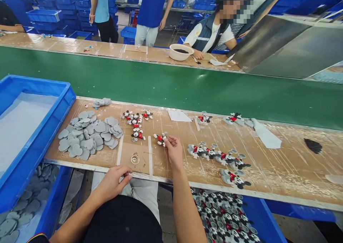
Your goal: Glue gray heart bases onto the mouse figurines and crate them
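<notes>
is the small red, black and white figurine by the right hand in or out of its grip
In: the right hand pinches the figurine at its right end; whether lifted, cannot tell.

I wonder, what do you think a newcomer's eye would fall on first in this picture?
Probably the green belt, stretching across the picture beyond the table. Next, the heap of grey pieces on the table's left part, beside the blue tray. Then the right hand, reaching to a small red-and-black figure near the picture's middle.

Right arm (184, 203) outstretched, right hand (174, 151) in a pinch; left hand (115, 179) loosely curled.
</notes>
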Tool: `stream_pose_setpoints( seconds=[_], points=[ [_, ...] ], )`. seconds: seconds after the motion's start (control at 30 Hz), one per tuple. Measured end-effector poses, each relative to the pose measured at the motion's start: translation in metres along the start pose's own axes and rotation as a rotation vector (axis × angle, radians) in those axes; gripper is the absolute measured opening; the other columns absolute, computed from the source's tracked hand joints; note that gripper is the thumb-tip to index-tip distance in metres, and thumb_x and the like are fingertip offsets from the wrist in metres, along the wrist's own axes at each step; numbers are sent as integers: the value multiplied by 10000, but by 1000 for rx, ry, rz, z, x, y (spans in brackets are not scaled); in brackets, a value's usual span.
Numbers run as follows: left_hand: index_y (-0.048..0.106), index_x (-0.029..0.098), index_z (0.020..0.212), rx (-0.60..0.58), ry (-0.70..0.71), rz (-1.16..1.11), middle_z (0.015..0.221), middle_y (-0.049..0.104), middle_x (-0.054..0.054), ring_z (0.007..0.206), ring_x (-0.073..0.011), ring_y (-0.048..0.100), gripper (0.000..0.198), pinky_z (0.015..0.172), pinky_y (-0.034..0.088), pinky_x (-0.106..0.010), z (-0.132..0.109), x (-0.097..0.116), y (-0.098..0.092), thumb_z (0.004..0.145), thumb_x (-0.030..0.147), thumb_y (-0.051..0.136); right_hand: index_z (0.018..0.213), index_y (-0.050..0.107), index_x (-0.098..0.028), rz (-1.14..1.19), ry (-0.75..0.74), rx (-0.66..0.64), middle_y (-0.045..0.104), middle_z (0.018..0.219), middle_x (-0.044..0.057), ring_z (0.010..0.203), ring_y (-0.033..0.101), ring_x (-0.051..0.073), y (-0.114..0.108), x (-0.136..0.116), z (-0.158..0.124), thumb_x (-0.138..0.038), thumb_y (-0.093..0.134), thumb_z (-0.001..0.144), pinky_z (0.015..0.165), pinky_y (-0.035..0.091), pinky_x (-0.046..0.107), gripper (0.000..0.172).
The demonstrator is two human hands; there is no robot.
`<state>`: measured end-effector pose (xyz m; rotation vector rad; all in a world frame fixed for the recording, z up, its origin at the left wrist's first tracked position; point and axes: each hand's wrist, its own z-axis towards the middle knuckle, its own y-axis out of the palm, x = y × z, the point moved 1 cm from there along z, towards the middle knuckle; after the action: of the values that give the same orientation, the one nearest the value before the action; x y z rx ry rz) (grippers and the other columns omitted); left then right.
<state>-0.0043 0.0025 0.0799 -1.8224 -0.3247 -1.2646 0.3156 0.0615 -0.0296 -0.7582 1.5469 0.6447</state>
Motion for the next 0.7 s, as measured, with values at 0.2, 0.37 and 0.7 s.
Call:
stream_pose_setpoints(
  seconds=[0.2, 0.37, 0.7],
  points=[
    [631, 183, 1039, 30, -5, -70, 919, 669, -52, 838, -167, 613, 218, 800, 487, -294, 0, 0, 5, 991, 328, 477, 1040, 593, -232, 143, 83, -35, 704, 1058, 77, 884, 676, 208, 8, -25, -75, -514, 726, 744, 709, 530, 337, 430],
    [420, 243, 1445, 78, 19, -281, 1354, 564, -127, 1144, -226, 594, 557, 950, 518, -356, 2, -4, 10, 934, 364, 604, 1150, 561, -295, 286, 182, -194, 651, 1188, 60, 1033, 659, 217, 40, -63, -164, -416, 713, 828, 857, 553, 377, 377],
    [382, 257, 1513, 92, 135, -613, 1538, 448, -136, 1413, -299, 444, 629, 1173, 371, -448, 3, -9, 12, 955, 494, 550, 1283, 445, -337, 391, 353, -339, 595, 1240, 59, 956, 658, 200, 68, -81, -205, -364, 755, 811, 767, 566, 329, 565]
  ],
)
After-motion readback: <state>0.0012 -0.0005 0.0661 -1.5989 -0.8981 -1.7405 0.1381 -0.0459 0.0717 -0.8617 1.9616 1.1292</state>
